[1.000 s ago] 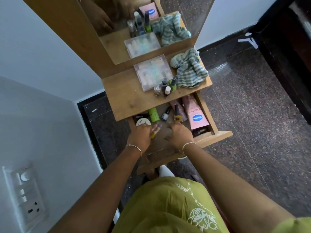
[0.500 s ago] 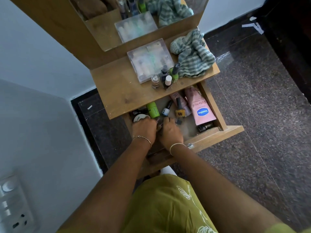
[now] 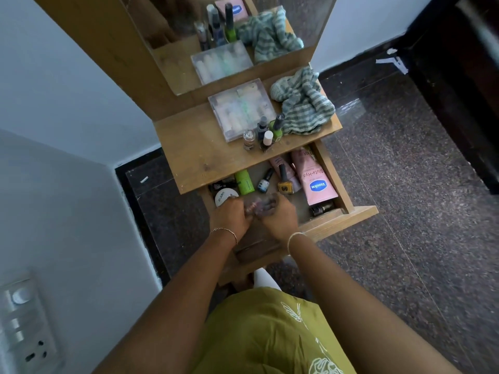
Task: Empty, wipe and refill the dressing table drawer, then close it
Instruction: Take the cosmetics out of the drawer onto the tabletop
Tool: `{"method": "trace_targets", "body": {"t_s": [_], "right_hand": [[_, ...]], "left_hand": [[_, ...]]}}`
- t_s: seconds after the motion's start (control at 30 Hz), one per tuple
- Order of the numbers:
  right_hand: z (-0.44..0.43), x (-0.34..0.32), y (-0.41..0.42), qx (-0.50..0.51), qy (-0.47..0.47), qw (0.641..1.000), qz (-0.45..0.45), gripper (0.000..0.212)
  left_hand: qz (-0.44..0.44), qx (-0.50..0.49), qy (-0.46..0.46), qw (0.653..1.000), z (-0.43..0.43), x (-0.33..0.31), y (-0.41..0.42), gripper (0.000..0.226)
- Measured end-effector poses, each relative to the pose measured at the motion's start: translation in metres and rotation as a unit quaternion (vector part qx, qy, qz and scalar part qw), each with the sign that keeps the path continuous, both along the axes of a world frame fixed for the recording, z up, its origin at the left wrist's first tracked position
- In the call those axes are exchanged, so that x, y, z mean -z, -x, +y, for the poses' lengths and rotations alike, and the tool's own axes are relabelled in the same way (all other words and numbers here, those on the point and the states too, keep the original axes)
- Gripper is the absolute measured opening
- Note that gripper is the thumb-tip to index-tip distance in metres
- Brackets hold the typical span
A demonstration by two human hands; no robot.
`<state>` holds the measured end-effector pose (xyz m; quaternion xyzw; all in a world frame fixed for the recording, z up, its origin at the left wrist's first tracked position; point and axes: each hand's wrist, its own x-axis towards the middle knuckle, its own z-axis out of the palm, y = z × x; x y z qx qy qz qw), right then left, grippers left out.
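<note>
The wooden drawer [image 3: 348, 214] stands pulled out under the dressing table top [image 3: 199, 149]. Inside lie a pink Vaseline tube [image 3: 314, 176], a yellow nail polish [image 3: 285, 183], a small blue bottle [image 3: 264, 182], a green tube [image 3: 244, 182] and a white round jar [image 3: 224, 197]. My left hand [image 3: 229, 218] and my right hand [image 3: 278, 217] meet over the drawer's front middle, fingers curled around small blurred items [image 3: 259, 205] that I cannot identify. A striped green cloth [image 3: 302, 103] lies on the table top's right end.
A clear plastic box [image 3: 243, 109] and several small bottles [image 3: 266, 134] stand on the table top. A mirror [image 3: 229, 31] rises behind it. A white wall with a switch plate [image 3: 24, 319] is at the left; dark granite floor [image 3: 405, 211] lies to the right.
Both hands have moved together toward the drawer's middle and closed around small items. The view has shifted slightly; the items on the table top stay where they were.
</note>
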<state>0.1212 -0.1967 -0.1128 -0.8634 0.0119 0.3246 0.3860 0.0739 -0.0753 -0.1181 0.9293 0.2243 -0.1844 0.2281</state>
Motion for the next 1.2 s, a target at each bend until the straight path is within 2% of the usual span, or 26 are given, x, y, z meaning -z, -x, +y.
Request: {"method": "trace_targets", "body": {"t_s": [0.1, 0.2, 0.27, 0.33, 0.4, 0.53, 0.67, 0.8, 0.9, 1.03, 1.2], "right_hand": [[-0.008, -0.027, -0.006, 0.005, -0.039, 0.999, -0.034, 0.025], [-0.009, -0.055, -0.013, 0.001, -0.069, 0.996, -0.064, 0.021], [-0.006, -0.076, -0.017, 0.003, -0.098, 0.991, -0.094, 0.016], [0.001, -0.095, -0.022, 0.005, -0.115, 0.984, -0.138, 0.018], [0.008, -0.112, -0.029, 0.002, -0.118, 0.974, -0.194, 0.019], [0.026, -0.139, -0.048, 0.005, -0.146, 0.957, -0.251, 0.023], [0.045, -0.158, -0.074, 0.014, -0.149, 0.948, -0.282, 0.022], [0.06, -0.165, -0.105, 0.042, -0.112, 0.947, -0.299, 0.014], [0.067, -0.159, -0.125, 0.039, -0.101, 0.944, -0.311, 0.013], [0.076, -0.149, -0.149, 0.012, -0.1, 0.95, -0.296, 0.011], [0.084, -0.132, -0.171, -0.037, -0.069, 0.953, -0.294, 0.014]], "left_hand": [[-0.053, -0.063, 0.086, 0.993, 0.001, -0.014, 0.005, 0.025], [-0.113, -0.151, 0.178, 0.966, 0.002, -0.037, 0.007, 0.026], [-0.144, -0.179, 0.203, 0.952, 0.007, -0.054, 0.007, 0.031], [-0.166, -0.206, 0.225, 0.938, 0.014, -0.071, 0.004, 0.02], [-0.198, -0.248, 0.27, 0.909, 0.022, -0.086, -0.002, 0.006], [-0.242, -0.277, 0.319, 0.873, 0.042, -0.117, -0.023, 0.023], [-0.292, -0.293, 0.304, 0.858, 0.058, -0.136, -0.056, 0.021], [-0.31, -0.262, 0.261, 0.876, 0.069, -0.141, -0.086, 0.029], [-0.292, -0.25, 0.231, 0.894, 0.073, -0.137, -0.104, 0.027], [-0.289, -0.269, 0.221, 0.892, 0.072, -0.131, -0.127, 0.021], [-0.289, -0.3, 0.188, 0.889, 0.07, -0.122, -0.149, 0.038]]}}
